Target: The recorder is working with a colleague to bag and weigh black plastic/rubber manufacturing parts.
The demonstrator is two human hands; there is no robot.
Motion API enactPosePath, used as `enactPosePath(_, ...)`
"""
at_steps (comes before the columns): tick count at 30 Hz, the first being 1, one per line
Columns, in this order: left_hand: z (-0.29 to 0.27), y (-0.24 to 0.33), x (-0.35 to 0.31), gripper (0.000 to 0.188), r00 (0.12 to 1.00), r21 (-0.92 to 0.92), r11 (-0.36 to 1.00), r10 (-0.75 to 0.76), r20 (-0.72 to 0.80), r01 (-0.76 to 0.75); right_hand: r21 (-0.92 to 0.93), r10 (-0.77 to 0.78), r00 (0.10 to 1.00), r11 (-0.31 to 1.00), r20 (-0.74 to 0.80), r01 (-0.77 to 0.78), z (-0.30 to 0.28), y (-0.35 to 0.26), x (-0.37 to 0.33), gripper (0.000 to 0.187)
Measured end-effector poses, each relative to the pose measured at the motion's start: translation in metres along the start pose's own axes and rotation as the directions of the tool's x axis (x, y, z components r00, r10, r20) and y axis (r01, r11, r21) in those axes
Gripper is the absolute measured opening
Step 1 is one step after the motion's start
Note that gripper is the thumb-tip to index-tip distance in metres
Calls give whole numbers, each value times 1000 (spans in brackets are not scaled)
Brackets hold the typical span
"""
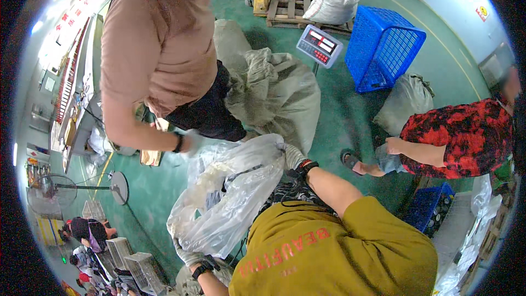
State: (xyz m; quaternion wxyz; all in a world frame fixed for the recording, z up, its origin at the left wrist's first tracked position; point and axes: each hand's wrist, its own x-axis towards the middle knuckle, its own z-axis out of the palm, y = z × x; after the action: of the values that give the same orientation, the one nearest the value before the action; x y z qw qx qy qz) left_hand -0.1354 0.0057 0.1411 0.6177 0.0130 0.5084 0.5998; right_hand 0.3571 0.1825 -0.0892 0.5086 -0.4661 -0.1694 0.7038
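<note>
Between my hands a large clear plastic bag (230, 186) is spread, crumpled, with a few dark and pale patches showing through it. My left hand (189, 253), in a whitish work glove, is closed on the bag's near left edge. On the far right edge of the bag, my right hand (293, 156), in a similar glove, grips the plastic. Across from me, a person in a brownish-pink T-shirt (159, 49) has a motion-blurred hand (189, 142) close to the bag's far left side. What that hand holds cannot be made out.
A big woven sack (285, 93) stands ahead, beside a weighing scale display (320, 45). Farther back are a blue plastic crate (378, 49) and a white sack (334, 0) on a wooden pallet (287, 8). Someone in a red-and-black shirt (455, 137) is at right; a fan (52, 193) stands left.
</note>
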Motion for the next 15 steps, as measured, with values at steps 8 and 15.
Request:
enactPosePath(8, 8, 0, 5, 59, 999, 18, 1000, 3, -42, -2, -98, -86, 996, 991, 17, 87, -13, -8, -13, 31)
enactPosePath(15, -1, -2, 7, 62, 999, 23, 1000, 10, -35, -9, -156, -49, 998, 987, -39, 43, 41, -72, -77, 30)
